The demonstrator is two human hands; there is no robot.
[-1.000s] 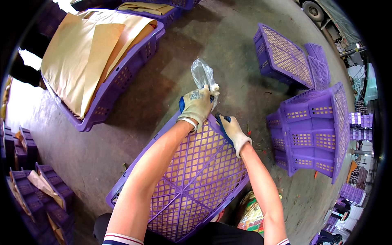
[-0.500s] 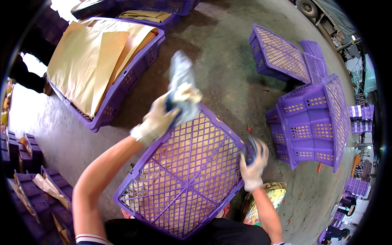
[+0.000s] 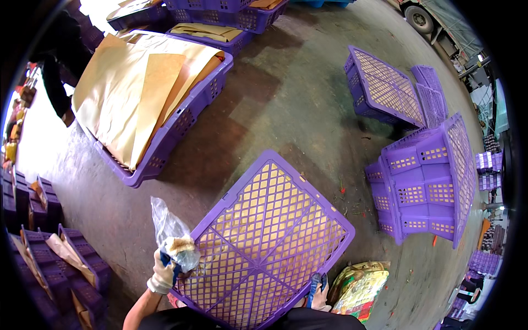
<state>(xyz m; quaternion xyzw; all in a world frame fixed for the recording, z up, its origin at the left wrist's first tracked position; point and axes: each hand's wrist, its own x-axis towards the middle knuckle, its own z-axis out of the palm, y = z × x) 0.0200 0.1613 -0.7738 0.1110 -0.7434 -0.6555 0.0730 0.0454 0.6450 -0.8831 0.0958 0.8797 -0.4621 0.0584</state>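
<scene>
A purple plastic crate [image 3: 268, 324] lies in front of my legs, its latticed face up, with tan paper showing through the gaps. At its left edge my gloved left hand [image 3: 164, 273] is closed around a crumpled clear plastic bag [image 3: 165, 220]. Something whitish and brown shows in the lower part of the bag; I cannot make out what it is. My right hand [image 3: 317, 292], in a white and blue glove, grips the near right edge of the crate. Some of its fingers are hidden by the rim.
A large purple crate [image 3: 190, 113] topped with brown paper stands at the far left. More purple crates [image 3: 426, 187] stand tipped on the right. A shiny patterned bag [image 3: 360, 289] lies beside my right hand. Several paper-lined crates [image 3: 82, 250] fill the left edge. A truck wheel [image 3: 419, 19] shows far right.
My left hand has come down and left with the plastic bag, from above the crate to its left edge. My right hand has moved down along the crate's right side and now grips its edge.
</scene>
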